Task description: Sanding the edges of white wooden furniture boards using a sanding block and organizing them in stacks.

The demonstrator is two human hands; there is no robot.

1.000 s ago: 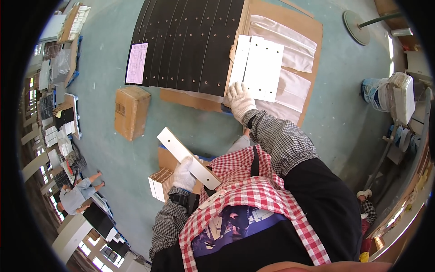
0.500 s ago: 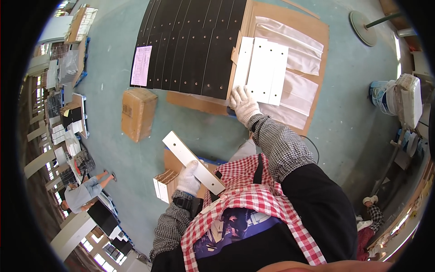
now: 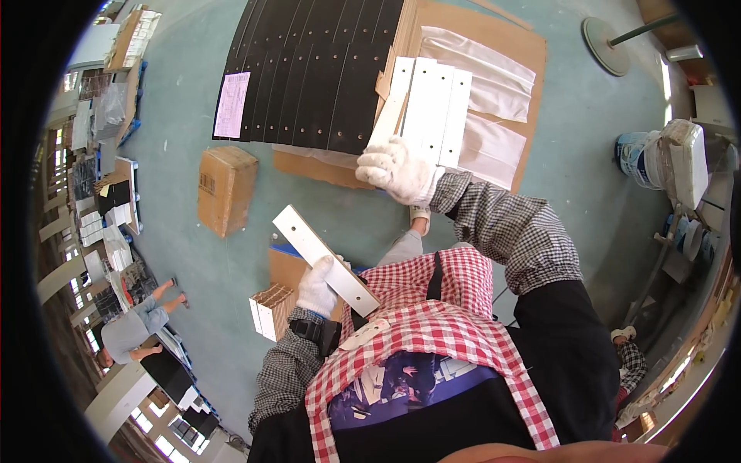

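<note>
My left hand (image 3: 316,287), in a white knit glove, is closed around a white board (image 3: 320,255) with a hole near each end. It holds this board slantwise in front of my apron. Farther forward, my gloved right hand (image 3: 395,166) has its fingers curled at the near end of another narrow white board (image 3: 394,100). That board slants beside several white boards (image 3: 438,104) lying side by side. To their left rises a large stack of black boards (image 3: 316,73) with holes along their ends.
A brown carton (image 3: 225,189) stands on the floor at the left. Beside my left forearm is a small stack of white-faced boards (image 3: 272,309). White sheeting (image 3: 486,73) covers cardboard beyond the boards. At the right are a bucket (image 3: 639,158) and a round-based stand (image 3: 606,46). Another person (image 3: 135,332) is far left.
My right hand has shifted left and its fingers have curled. The narrow white board by it now slants away from its neighbours. My left hand keeps hold of its board.
</note>
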